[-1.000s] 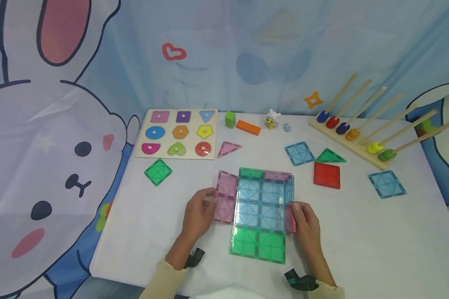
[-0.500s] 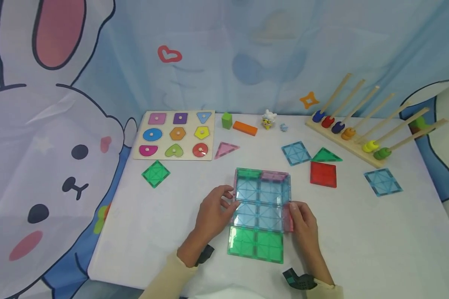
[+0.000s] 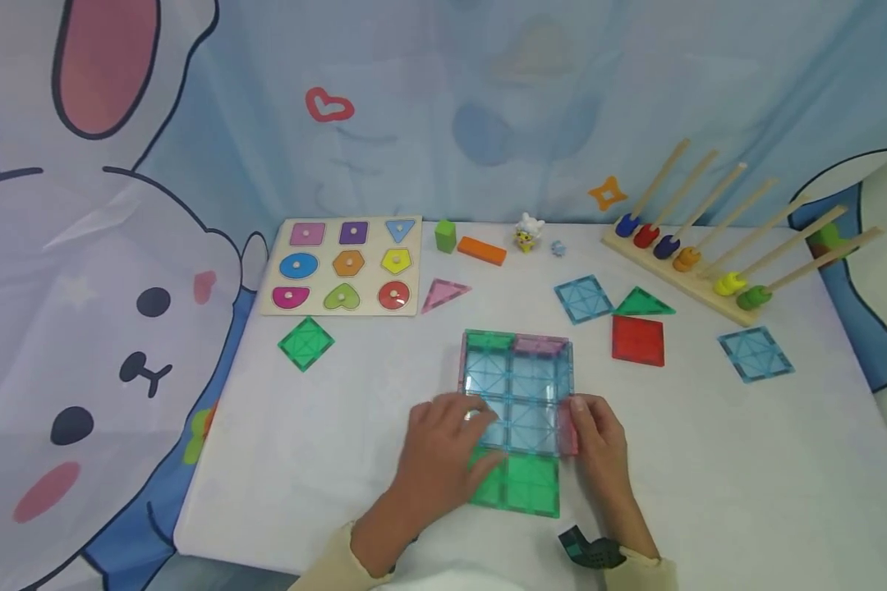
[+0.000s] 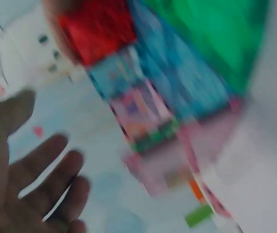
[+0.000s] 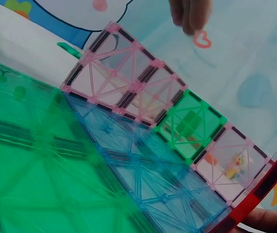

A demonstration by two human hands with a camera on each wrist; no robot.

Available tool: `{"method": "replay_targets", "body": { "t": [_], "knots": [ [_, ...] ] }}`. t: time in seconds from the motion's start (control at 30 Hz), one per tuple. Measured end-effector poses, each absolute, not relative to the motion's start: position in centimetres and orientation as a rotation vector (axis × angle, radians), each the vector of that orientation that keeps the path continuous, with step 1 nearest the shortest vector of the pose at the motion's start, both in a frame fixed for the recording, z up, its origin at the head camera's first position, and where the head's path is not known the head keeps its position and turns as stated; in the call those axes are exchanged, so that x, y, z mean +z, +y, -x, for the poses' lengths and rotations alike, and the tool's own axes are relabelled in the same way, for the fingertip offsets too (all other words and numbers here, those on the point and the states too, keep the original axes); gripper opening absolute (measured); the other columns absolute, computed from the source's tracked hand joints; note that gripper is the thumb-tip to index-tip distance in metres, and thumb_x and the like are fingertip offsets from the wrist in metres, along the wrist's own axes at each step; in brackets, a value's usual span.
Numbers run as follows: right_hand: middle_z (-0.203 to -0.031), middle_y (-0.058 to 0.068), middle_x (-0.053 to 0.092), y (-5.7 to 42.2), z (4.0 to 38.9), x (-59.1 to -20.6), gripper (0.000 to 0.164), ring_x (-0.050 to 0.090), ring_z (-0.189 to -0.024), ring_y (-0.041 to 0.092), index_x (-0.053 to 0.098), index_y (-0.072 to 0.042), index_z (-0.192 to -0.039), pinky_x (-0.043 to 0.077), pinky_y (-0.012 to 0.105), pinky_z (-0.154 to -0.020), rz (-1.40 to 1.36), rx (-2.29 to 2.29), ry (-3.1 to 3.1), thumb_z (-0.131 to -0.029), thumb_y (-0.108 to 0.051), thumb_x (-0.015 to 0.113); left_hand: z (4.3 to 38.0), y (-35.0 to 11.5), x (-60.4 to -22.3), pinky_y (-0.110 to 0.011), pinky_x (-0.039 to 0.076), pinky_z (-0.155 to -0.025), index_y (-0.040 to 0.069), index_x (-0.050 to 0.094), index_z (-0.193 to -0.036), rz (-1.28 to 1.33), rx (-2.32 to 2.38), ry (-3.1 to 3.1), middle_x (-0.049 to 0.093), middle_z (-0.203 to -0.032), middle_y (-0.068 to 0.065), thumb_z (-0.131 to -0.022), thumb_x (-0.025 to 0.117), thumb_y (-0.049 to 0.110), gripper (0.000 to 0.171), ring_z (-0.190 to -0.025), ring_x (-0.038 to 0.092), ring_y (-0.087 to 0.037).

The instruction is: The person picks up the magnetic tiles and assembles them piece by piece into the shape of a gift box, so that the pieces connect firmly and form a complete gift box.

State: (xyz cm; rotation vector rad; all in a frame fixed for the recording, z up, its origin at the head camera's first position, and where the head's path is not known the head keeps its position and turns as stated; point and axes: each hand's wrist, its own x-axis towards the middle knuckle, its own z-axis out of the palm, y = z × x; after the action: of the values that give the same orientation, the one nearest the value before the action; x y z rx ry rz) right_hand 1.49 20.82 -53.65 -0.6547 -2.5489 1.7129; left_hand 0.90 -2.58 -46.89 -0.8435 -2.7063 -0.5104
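Translucent magnetic tiles form a box shape with a blue floor point(image 3: 535, 382). Upright pink tiles point(image 5: 123, 73) line its left side; a green tile point(image 5: 191, 124) and a pink tile point(image 5: 230, 162) stand at the back. Along the right side stand a blue tile point(image 4: 116, 73) and a red tile point(image 3: 567, 431). Flat green tiles point(image 3: 534, 484) extend from the near edge. My left hand point(image 3: 443, 451) is over the near left part, its loosely bent fingers apart from the tiles in the left wrist view. My right hand point(image 3: 604, 439) pinches the red tile's outer edge.
Loose tiles lie around, including a green square point(image 3: 306, 343), a pink triangle point(image 3: 443, 294) and a red square point(image 3: 638, 341). Behind are a shape puzzle board point(image 3: 343, 279), an orange block point(image 3: 482, 250), a small figurine point(image 3: 528, 232) and a peg rack point(image 3: 680, 275).
The left pink tiles have swung from lying outward to upright. My left hand has left them and moved right and nearer, over the green tiles. My right hand stays at the red tile.
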Motion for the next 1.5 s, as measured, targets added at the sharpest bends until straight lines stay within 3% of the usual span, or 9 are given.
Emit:
{"method": "replay_targets", "body": {
  "t": [0.2, 0.4, 0.5, 0.63, 0.8, 1.0, 1.2, 1.37, 1.5],
  "knots": [
    [-0.115, 0.000, 0.058, 21.1, -1.5, -53.4, 0.044, 0.048, -0.102, 0.010, 0.055, -0.014, -0.119, 0.041, 0.013, -0.081, 0.691, 1.693, -2.536, -0.096, -0.049, 0.043, -3.5, 0.3, -49.8, -0.042, 0.032, -0.097, 0.020, 0.049, -0.132, 1.244, -0.128, -2.898, 0.039, -0.142, -0.001, -0.069, 0.070, 0.065, 0.080, -0.133, 0.030, -0.023],
    [-0.114, -0.002, 0.059, 21.0, -1.2, -53.7, 0.044, 0.049, -0.101, 0.010, 0.055, -0.015, -0.119, 0.042, 0.014, -0.082, 0.646, 1.710, -2.553, -0.095, -0.050, 0.044, -3.5, 0.5, -51.1, -0.036, 0.034, -0.088, 0.018, 0.049, -0.132, 1.250, 0.100, -2.898, 0.045, -0.135, -0.003, -0.062, 0.076, 0.063, 0.087, -0.114, 0.043, -0.021],
    [-0.114, -0.002, 0.059, 21.0, -1.1, -53.7, 0.044, 0.049, -0.101, 0.010, 0.055, -0.015, -0.119, 0.041, 0.014, -0.082, 0.645, 1.689, -2.554, -0.095, -0.051, 0.044, -3.1, 0.6, -50.9, -0.035, 0.036, -0.083, 0.019, 0.054, -0.125, 1.301, 0.098, -2.838, 0.052, -0.127, -0.002, -0.066, 0.076, 0.058, 0.073, -0.107, 0.050, -0.020],
    [-0.114, -0.001, 0.058, 21.2, -1.1, -53.7, 0.044, 0.049, -0.101, 0.011, 0.055, -0.015, -0.120, 0.041, 0.014, -0.083, 0.637, 1.703, -2.560, -0.096, -0.050, 0.043, -2.9, 0.6, -50.5, -0.031, 0.038, -0.071, 0.022, 0.063, -0.107, 1.393, 0.029, -2.789, 0.061, -0.106, 0.003, -0.076, 0.071, 0.042, 0.037, -0.090, 0.058, -0.017],
    [-0.114, -0.002, 0.057, 21.3, -1.1, -53.8, 0.045, 0.048, -0.100, 0.012, 0.054, -0.015, -0.120, 0.042, 0.012, -0.080, 0.611, 1.735, -2.585, -0.096, -0.051, 0.043, -2.4, -0.1, -49.0, -0.026, 0.033, -0.064, 0.029, 0.067, -0.086, 1.499, -0.075, -2.758, 0.060, -0.077, 0.013, -0.080, 0.069, 0.036, 0.009, -0.067, 0.053, -0.007],
    [-0.113, 0.000, 0.057, 21.5, -1.1, -53.8, 0.044, 0.048, -0.099, 0.013, 0.054, -0.015, -0.120, 0.042, 0.013, -0.079, 0.591, 1.743, -2.578, -0.096, -0.050, 0.043, -0.8, -0.7, -47.0, -0.027, 0.034, -0.066, 0.030, 0.068, -0.077, 1.415, -0.170, -2.618, 0.058, -0.068, 0.013, -0.083, 0.068, 0.023, 0.009, -0.063, 0.052, -0.006],
    [-0.116, -0.001, 0.057, 21.5, -1.2, -53.9, 0.050, 0.047, -0.103, 0.012, 0.054, -0.016, -0.121, 0.041, 0.016, -0.083, 0.641, 1.761, -2.604, -0.094, -0.056, 0.042, 0.7, -0.9, -46.8, -0.029, 0.036, -0.072, 0.030, 0.071, -0.083, 1.261, -0.289, -2.595, 0.064, -0.081, 0.013, -0.082, 0.071, 0.031, 0.001, -0.078, 0.057, -0.008],
    [-0.117, -0.001, 0.056, 21.4, -1.2, -53.9, 0.050, 0.047, -0.105, 0.012, 0.054, -0.017, -0.121, 0.042, 0.016, -0.084, 0.666, 1.778, -2.596, -0.093, -0.057, 0.042, 0.6, -2.2, -48.2, -0.034, 0.037, -0.087, 0.029, 0.065, -0.116, 1.167, -0.435, -2.683, 0.057, -0.121, 0.009, -0.080, 0.072, 0.042, 0.038, -0.116, 0.047, -0.013],
    [-0.115, -0.002, 0.056, 21.4, -1.3, -53.7, 0.051, 0.047, -0.104, 0.012, 0.053, -0.017, -0.121, 0.042, 0.014, -0.081, 0.681, 1.793, -2.588, -0.093, -0.058, 0.042, -0.1, -3.9, -49.4, -0.039, 0.037, -0.096, 0.025, 0.036, -0.144, 0.837, -0.652, -2.844, 0.030, -0.149, 0.005, -0.071, 0.078, 0.048, 0.087, -0.133, 0.029, -0.017]
  ]
}}
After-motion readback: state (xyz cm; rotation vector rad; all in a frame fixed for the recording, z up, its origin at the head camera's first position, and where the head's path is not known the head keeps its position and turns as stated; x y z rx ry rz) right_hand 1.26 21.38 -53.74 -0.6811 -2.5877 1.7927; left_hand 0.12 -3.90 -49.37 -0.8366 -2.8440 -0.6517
